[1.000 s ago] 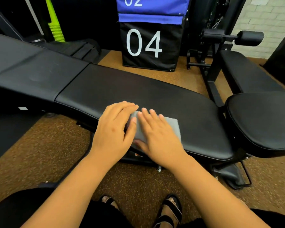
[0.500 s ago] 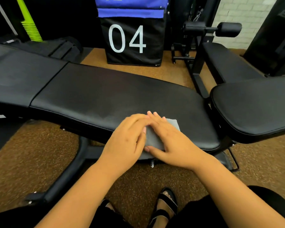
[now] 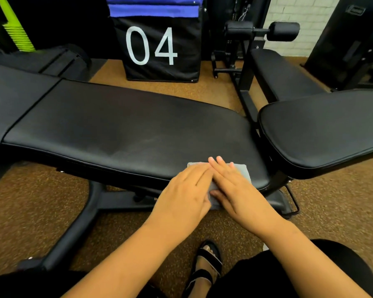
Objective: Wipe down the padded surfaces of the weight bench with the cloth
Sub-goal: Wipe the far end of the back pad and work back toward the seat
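Hands (image 3: pixel 211 190) flat on cloth (image 3: pixel 241 169), bench pad (image 3: pixel 127 130) edge

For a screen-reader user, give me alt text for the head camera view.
Both hands, left hand and right hand, press a grey cloth flat on the near right end of a black weight bench pad; a black box marked 04 stands behind.

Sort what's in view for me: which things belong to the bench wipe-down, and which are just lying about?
Part of the job:
grey cloth
long bench pad
seat pad
left hand and right hand, both flat on the cloth

Just lying about:
box marked 04
second bench
green-striped object
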Demonstrator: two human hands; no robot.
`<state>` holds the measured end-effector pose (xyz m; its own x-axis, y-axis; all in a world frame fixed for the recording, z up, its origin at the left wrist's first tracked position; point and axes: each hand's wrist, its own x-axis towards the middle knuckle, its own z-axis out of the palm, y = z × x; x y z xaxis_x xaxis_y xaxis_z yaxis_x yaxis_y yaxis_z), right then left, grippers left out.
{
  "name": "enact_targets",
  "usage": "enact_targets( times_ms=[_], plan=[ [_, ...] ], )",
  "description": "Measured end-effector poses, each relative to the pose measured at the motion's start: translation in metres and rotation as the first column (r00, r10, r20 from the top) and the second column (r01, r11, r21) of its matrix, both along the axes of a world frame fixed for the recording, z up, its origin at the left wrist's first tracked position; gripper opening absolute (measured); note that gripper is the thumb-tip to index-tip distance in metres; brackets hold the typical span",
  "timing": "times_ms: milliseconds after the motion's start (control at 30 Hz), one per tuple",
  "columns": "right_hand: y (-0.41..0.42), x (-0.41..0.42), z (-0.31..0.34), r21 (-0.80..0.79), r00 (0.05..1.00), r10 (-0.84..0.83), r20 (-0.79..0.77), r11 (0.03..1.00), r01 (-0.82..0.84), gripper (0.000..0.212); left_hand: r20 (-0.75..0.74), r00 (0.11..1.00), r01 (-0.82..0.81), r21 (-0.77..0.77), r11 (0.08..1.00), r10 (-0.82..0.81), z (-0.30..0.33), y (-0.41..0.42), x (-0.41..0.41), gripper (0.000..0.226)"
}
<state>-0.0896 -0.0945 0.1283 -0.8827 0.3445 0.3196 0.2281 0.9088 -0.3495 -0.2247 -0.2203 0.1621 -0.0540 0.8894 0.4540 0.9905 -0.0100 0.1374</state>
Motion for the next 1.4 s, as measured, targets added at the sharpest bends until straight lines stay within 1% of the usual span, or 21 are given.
enact_targets(
  times_ms=[33,100,133,233,333,400,467,567,600,667,733,800,900,1000,1067,1133,1167,1233,1333,1400],
  plan=[
    [0.004,0.005,0.000,-0.008,1.000,0.019,-0.011,1.000,-0.019,0.060,0.029,1.000,0.002,0.001,1.000,-0.002,-0.001,-0.001,-0.002,0.045],
    [0.016,0.023,-0.002,-0.040,0.999,0.004,-0.050,0.999,-0.006,0.062,0.029,1.000,-0.002,-0.012,1.000,0.003,-0.003,-0.003,-0.009,0.039],
    [0.022,0.034,-0.004,-0.040,0.997,-0.025,-0.079,0.999,0.022,0.060,0.019,1.000,-0.002,-0.021,1.000,0.002,-0.004,-0.003,-0.010,0.037],
    [0.028,0.053,-0.014,0.025,0.982,-0.087,-0.170,0.995,0.093,0.048,0.006,1.000,-0.009,-0.038,0.999,0.009,-0.004,-0.003,-0.008,0.034],
    [0.011,0.035,-0.020,0.007,0.969,-0.094,-0.229,0.995,0.098,0.045,0.065,0.995,-0.068,-0.024,0.997,0.069,0.000,-0.007,-0.007,0.036],
    [-0.005,0.010,-0.017,-0.024,0.964,-0.086,-0.253,0.996,0.083,0.045,0.103,0.990,-0.094,-0.001,0.996,0.093,0.007,-0.009,-0.001,0.045],
    [-0.017,-0.010,-0.009,-0.038,0.964,-0.080,-0.253,0.997,0.073,0.043,0.074,0.995,-0.063,0.028,0.998,0.061,0.006,-0.007,0.008,0.050],
    [-0.020,-0.016,-0.003,-0.012,0.971,-0.081,-0.223,0.997,0.081,0.045,0.045,0.998,-0.043,0.076,0.996,0.040,-0.017,-0.002,0.015,0.049],
    [-0.018,-0.013,-0.002,-0.029,0.977,-0.078,-0.198,0.997,0.074,0.046,0.012,0.999,-0.044,0.095,0.994,0.043,-0.027,-0.001,0.013,0.049],
    [-0.012,-0.005,-0.003,-0.056,0.986,-0.062,-0.153,0.997,0.054,0.049,-0.122,0.990,-0.048,0.127,0.991,0.063,-0.041,0.002,0.001,0.047],
    [-0.011,0.001,-0.007,-0.039,0.989,-0.061,-0.131,0.998,0.057,0.057,-0.247,0.962,-0.084,0.151,0.985,0.120,-0.044,0.004,-0.013,0.043],
    [-0.013,0.003,-0.011,-0.025,0.983,-0.098,-0.157,0.995,0.096,0.057,-0.292,0.936,-0.151,0.178,0.972,0.198,-0.040,0.002,-0.028,0.043],
    [-0.020,0.000,-0.017,-0.015,0.957,-0.196,-0.214,0.980,0.197,0.050,-0.248,0.918,-0.249,0.244,0.937,0.309,-0.027,-0.013,-0.058,0.044],
    [-0.026,-0.006,-0.029,0.065,0.932,-0.249,-0.263,0.959,0.275,0.047,-0.151,0.898,-0.352,0.319,0.880,0.414,-0.009,-0.029,-0.088,0.037],
    [-0.028,-0.011,-0.038,0.129,0.913,-0.272,-0.303,0.938,0.322,0.045,-0.082,0.886,-0.404,0.346,0.847,0.457,-0.002,-0.029,-0.092,0.033],
    [-0.028,-0.014,-0.045,0.176,0.897,-0.289,-0.334,0.916,0.360,0.043,-0.066,0.903,-0.380,0.342,0.859,0.425,-0.006,-0.022,-0.077,0.031],
    [-0.027,-0.015,-0.047,0.192,0.891,-0.294,-0.346,0.907,0.374,0.043,-0.087,0.924,-0.328,0.322,0.888,0.373,-0.012,-0.017,-0.066,0.033],
    [-0.027,-0.017,-0.050,0.210,0.885,-0.297,-0.360,0.898,0.387,0.043,-0.185,0.948,-0.205,0.262,0.943,0.257,-0.027,-0.011,-0.048,0.037],
    [-0.027,-0.017,-0.050,0.215,0.879,-0.297,-0.374,0.894,0.393,0.043,-0.310,0.931,-0.120,0.236,0.964,0.192,-0.034,-0.011,-0.047,0.040],
    [-0.027,-0.018,-0.050,0.215,0.877,-0.309,-0.368,0.889,0.404,0.043,-0.344,0.919,-0.111,0.241,0.964,0.192,-0.030,-0.015,-0.061,0.040]
  ],
)
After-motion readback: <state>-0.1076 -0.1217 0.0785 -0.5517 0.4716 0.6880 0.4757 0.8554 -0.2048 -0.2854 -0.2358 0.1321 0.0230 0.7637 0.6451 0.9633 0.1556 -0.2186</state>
